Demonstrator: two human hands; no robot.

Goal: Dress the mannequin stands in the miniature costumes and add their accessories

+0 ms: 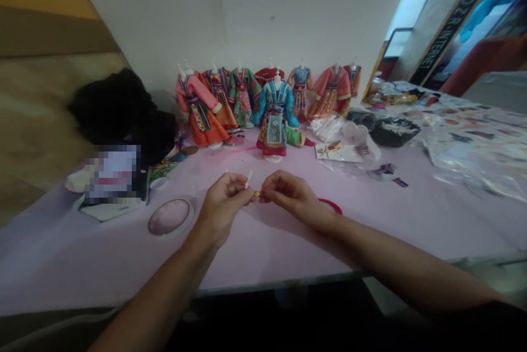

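Observation:
Both hands meet over the pale lilac table (288,242). My left hand (222,204) is closed in a pinch around a small white stick-like piece (248,179) that pokes up from the fingers. My right hand (288,194) is also closed in a pinch, holding a tiny yellow bead-like bit (257,194) right between the two hands. A red ring-shaped band (331,205) lies on the table just behind my right wrist.
Several small mannequins in bright robes stand along the wall, a blue one (275,118) nearest. A round tape roll (169,217) lies left. A black bag (123,110), a dark bowl (393,131), and plastic sheets (473,149) sit around.

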